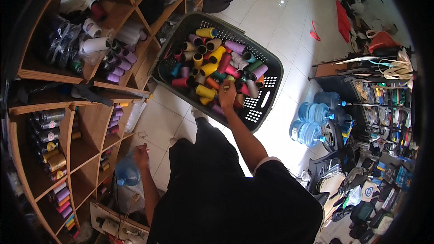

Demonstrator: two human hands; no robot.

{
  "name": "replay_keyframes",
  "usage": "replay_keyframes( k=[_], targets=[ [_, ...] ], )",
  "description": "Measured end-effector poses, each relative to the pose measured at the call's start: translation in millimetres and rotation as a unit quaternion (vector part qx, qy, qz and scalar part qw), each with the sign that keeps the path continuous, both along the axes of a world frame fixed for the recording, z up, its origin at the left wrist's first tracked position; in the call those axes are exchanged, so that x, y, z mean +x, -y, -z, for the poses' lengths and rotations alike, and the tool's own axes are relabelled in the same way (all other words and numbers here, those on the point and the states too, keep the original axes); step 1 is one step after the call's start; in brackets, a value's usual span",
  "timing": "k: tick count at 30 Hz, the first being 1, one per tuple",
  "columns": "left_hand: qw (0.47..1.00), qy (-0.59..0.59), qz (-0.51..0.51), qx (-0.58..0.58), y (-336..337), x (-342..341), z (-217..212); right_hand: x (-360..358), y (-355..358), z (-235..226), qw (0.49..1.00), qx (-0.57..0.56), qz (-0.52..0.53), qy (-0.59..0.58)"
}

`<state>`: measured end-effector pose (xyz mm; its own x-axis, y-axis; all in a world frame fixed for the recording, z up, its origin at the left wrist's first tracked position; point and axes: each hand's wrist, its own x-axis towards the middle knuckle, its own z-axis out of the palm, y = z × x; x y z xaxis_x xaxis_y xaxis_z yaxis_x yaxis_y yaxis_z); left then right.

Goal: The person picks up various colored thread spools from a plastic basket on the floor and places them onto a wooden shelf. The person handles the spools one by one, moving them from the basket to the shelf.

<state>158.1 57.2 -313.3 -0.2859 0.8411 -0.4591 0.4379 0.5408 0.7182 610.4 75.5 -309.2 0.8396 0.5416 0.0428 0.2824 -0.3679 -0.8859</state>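
Note:
A dark green plastic basket (272, 58) with perforated sides holds many thread spools in yellow, purple, red, brown, teal and white. Reaching into its near side, my right hand (227, 95) is closed around an olive-green thread spool (230, 78), whose top end shows above my fingers. Yellow spools (206, 91) lie just left of that hand, and a grey spool (252, 88) lies to its right. My left hand (141, 156) hangs low at my side, apart from the basket, with loosely bent fingers and nothing visible in them. A blue water jug (128, 171) stands close to it.
Wooden shelves (86, 153) with thread spools run along the left. Several blue water jugs (312, 119) stand right of the basket on the white tiled floor (289, 79). Bags and clutter (361, 194) fill the lower right, and a red strap (315, 31) lies farther off.

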Motion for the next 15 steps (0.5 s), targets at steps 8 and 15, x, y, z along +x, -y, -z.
replay_keyframes(
  k=[8,15],
  targets=[
    [0.95,0.048,-0.082,-0.297,100.1,-10.0,25.2,88.3,-87.1,-7.0,0.978,-0.209,-0.027,0.016],
    [0.937,0.038,-0.002,-0.347,165.6,-24.2,-13.9,131.4,-92.8,50.3,0.967,-0.217,-0.108,0.074]
  ],
)
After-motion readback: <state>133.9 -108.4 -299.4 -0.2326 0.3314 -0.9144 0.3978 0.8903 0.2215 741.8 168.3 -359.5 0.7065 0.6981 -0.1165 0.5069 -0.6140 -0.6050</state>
